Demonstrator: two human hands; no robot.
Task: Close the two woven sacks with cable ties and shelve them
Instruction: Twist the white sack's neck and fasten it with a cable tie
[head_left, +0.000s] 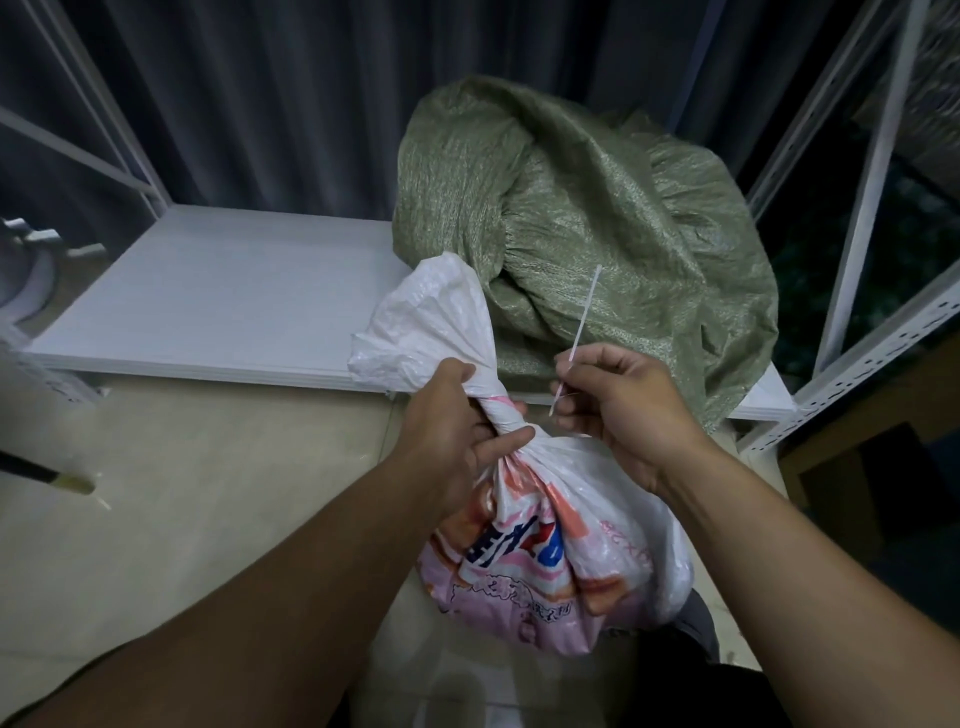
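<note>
Glossy, crinkled woven plastic forms the white sack twisted inside the left fingers. The right fingers pinch a thin, smooth white plastic tie. Beyond them, the green sack looks coarse-woven with a dull sheen.

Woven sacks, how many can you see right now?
2. The green woven sack lies on the white shelf. The white printed sack is off the shelf, its twisted neck gripped by the left hand. None other shows.
</note>
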